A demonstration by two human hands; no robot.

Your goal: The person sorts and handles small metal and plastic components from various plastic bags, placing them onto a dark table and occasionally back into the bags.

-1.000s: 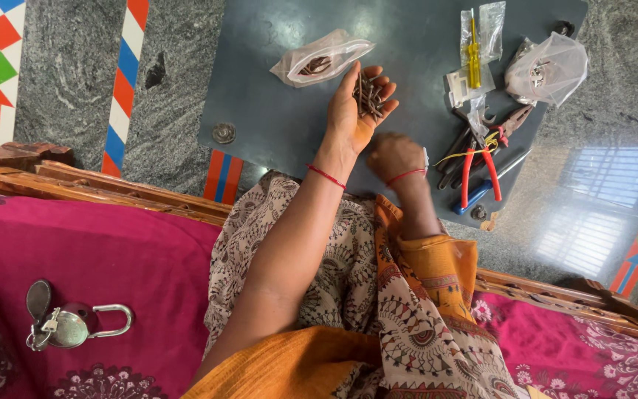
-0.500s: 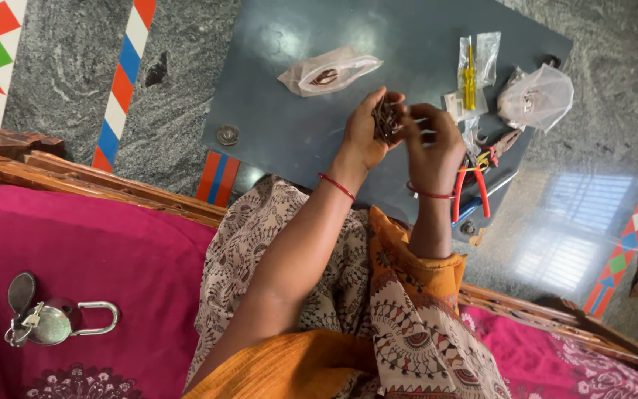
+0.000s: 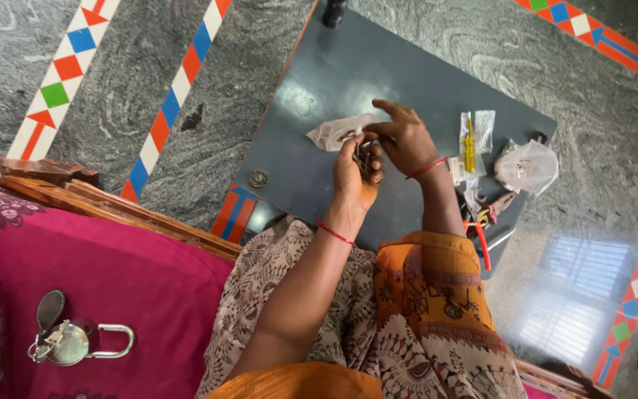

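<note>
A: Left hand (image 3: 354, 176)?
B: Cupped palm-up around a bundle of dark screws (image 3: 365, 159), over the grey table (image 3: 311, 170).

A: Right hand (image 3: 405, 140)?
B: Just beside the left, fingertips pinched at the mouth of a small clear bag (image 3: 340, 133) lying on the table.

A: Surroundings?
B: Yellow screwdriver (image 3: 470, 143) in its packet, second plastic bag (image 3: 527, 167), red-handled pliers (image 3: 482, 240) to the right. Padlock (image 3: 75, 342) on the magenta cushion (image 3: 112, 288).

Bare grey board (image 3: 311, 170) lies left of the hands. Right, a yellow screwdriver packet (image 3: 470, 144), crumpled bag (image 3: 527, 166) and red pliers (image 3: 483, 240) crowd the way.
</note>
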